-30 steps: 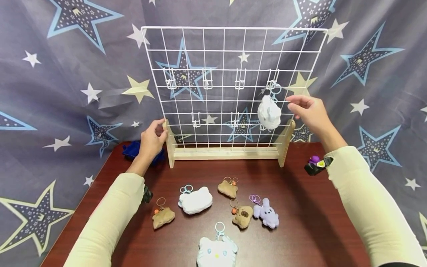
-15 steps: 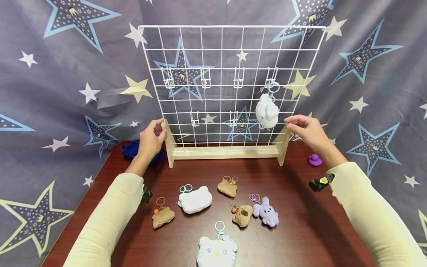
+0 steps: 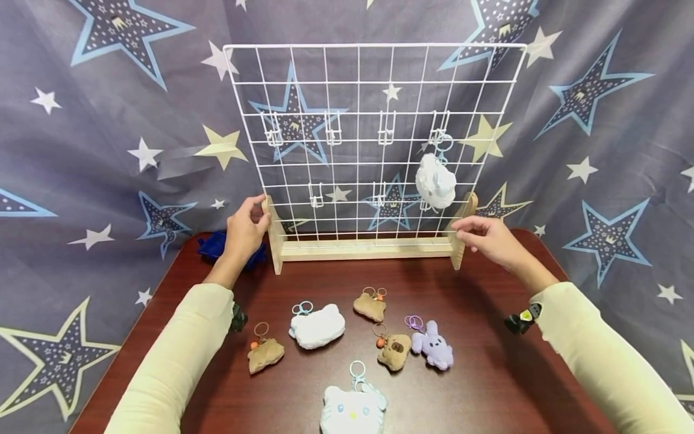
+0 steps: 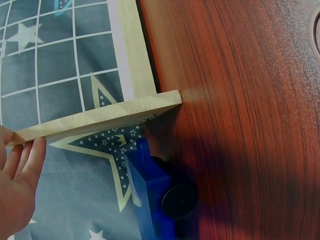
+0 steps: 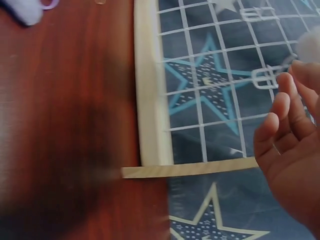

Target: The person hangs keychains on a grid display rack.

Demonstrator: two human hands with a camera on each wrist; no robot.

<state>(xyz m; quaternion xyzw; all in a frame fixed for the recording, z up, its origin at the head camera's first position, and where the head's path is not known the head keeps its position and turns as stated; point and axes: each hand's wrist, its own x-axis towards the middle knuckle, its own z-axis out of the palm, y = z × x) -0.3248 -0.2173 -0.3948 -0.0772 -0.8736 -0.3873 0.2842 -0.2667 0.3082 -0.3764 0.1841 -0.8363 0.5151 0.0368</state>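
A white wire grid rack [image 3: 374, 45] stands upright in a wooden base [image 3: 365, 250]. My left hand [image 3: 245, 228] pinches the top of the left wooden upright [image 3: 276, 241]; in the left wrist view the fingers [image 4: 35, 157] reach around its edge. A white fluffy plush keychain [image 3: 435, 182] hangs by its light blue ring from the upper row's rightmost hook. My right hand [image 3: 488, 242] is below that plush, overlapping the right wooden upright [image 3: 467, 208] in the head view. Its fingers are loosely bent and hold nothing.
On the table lie several plush keychains: a white one [image 3: 318, 327], brown ones [image 3: 265, 354], a lilac one [image 3: 435, 348] and a white cat [image 3: 352, 413]. White hooks [image 3: 386, 137] sit on the grid. A blue object [image 3: 214, 245] lies behind my left hand, before a star-patterned curtain [image 3: 179, 150].
My right hand has moved down from beside the hanging plush to the lower part of the right upright. My left hand has kept its hold on the left upright.
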